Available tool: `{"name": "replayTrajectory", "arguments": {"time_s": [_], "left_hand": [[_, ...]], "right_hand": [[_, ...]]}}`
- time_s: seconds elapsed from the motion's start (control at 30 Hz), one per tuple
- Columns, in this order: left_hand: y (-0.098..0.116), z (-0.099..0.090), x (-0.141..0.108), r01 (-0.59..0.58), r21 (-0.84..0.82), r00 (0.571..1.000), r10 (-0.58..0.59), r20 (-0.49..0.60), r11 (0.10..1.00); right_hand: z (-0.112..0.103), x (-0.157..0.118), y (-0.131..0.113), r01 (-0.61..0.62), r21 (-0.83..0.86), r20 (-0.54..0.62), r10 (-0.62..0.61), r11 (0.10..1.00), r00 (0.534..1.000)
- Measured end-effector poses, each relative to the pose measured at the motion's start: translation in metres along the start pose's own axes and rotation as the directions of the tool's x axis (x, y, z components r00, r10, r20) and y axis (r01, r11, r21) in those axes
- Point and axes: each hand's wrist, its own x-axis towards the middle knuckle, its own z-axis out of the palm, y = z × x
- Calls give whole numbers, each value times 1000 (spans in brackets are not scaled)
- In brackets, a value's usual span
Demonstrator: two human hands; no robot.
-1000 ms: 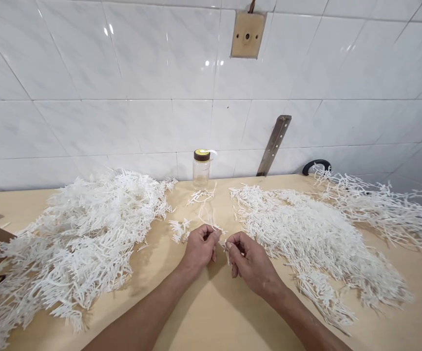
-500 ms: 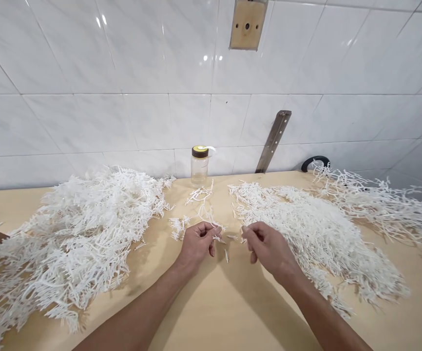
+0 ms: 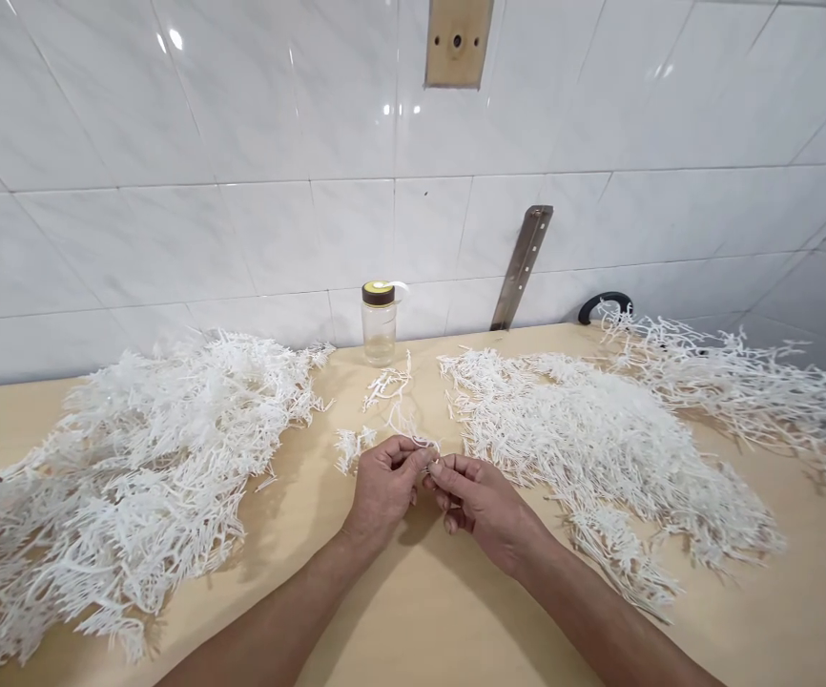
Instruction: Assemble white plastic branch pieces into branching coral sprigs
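In the middle of the table my left hand [image 3: 388,477] is closed, thumb and forefinger pinching a thin white branching strand [image 3: 400,420] that looks like plastic. The strand's far part extends beyond the fingers. My right hand [image 3: 476,498] meets it fingertip to fingertip, also in a pinch; what sits between its fingers is too small and covered to make out. Small clumps of the same material, one cluster [image 3: 350,447] beside my left hand and another [image 3: 386,385] farther back, lie on the table.
A large heap of white branching strands [image 3: 191,468] covers the left side. A flatter pile of white pieces [image 3: 599,439] lies right, with longer strands [image 3: 749,382] behind it. A clear bottle [image 3: 380,329], a metal strip [image 3: 522,267] and a black curved handle [image 3: 605,303] stand by the tiled wall.
My right hand has moved left, closing the gap to my left hand, so their fingertips now meet. The whole view has shifted slightly.
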Motion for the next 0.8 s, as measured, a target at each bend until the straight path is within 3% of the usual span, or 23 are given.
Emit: {"name": "replayTrajectory", "arguments": {"time_s": [0.23, 0.6, 0.7, 0.8], "left_hand": [[7, 2, -2, 48, -56, 999, -49, -14, 997], [12, -6, 6, 120, -175, 993, -120, 8, 977], [9, -5, 5, 94, -79, 994, -90, 59, 992], [5, -2, 2, 51, 28, 997, -52, 48, 998]], "right_hand": [[2, -2, 5, 82, -364, -92, -123, 928, 988], [10, -9, 1, 197, -532, -26, -248, 823, 968], [4, -10, -5, 246, -618, -45, -346, 747, 937], [-17, -8, -20, 199, -748, -178, -481, 633, 859]]}}
